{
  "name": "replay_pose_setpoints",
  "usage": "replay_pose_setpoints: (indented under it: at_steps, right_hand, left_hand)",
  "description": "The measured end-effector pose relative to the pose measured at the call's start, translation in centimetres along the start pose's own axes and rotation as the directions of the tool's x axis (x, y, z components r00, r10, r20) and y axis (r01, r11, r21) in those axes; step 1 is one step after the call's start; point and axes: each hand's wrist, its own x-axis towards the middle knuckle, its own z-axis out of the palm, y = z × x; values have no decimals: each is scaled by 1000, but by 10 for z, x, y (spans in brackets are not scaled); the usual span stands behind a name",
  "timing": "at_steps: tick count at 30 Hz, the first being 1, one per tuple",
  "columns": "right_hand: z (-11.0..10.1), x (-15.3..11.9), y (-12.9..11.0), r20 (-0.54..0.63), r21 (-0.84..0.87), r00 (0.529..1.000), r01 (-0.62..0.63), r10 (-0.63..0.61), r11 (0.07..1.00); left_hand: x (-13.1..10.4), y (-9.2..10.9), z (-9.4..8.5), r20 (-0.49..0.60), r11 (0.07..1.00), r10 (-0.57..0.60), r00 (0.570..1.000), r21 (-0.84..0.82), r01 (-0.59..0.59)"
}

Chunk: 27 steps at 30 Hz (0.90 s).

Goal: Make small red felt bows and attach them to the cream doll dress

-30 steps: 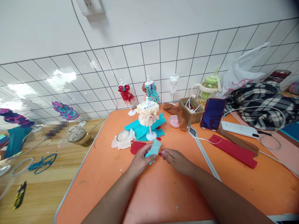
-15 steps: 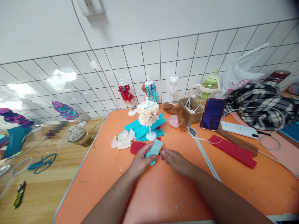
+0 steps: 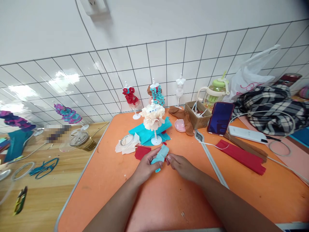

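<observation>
A small light blue paper piece [image 3: 162, 154] is held in my left hand [image 3: 147, 164], the thumb on its lower part. My right hand [image 3: 177, 163] is closed at the paper's right edge, its fingertips pinched together; what they hold is too small to tell. Just beyond my hands stands a small white dress form [image 3: 154, 119] with a cream ruffled skirt. Turquoise paper [image 3: 140, 132] lies around its base. To the left are a red paper piece [image 3: 142, 152] and a roll of tape [image 3: 126, 140] on cream paper.
Three more dress forms stand by the tiled wall, one in red [image 3: 130, 96]. A pink dish [image 3: 180, 125], cardboard box [image 3: 198, 119], phone [image 3: 220, 118], green-lidded bottle [image 3: 217, 90] and red strip [image 3: 241, 156] are to the right. Snips [image 3: 20, 200] lie far left.
The light blue paper has shifted and creased slightly in my left hand, its upper end leaning a little further right. My right hand has barely moved.
</observation>
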Motion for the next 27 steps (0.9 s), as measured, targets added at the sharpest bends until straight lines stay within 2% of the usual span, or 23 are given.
replay_pose_setpoints:
  at_steps: [7, 27]
  right_hand:
    - [4, -1, -4, 4, 49, 1000, 7, -7, 999]
    - [2, 1, -3, 67, 216, 994, -99, 86, 971]
  left_hand:
    - [0, 5, 5, 64, 999, 33, 997, -24, -32]
    - [1, 6, 1, 73, 998, -13, 997, -59, 18]
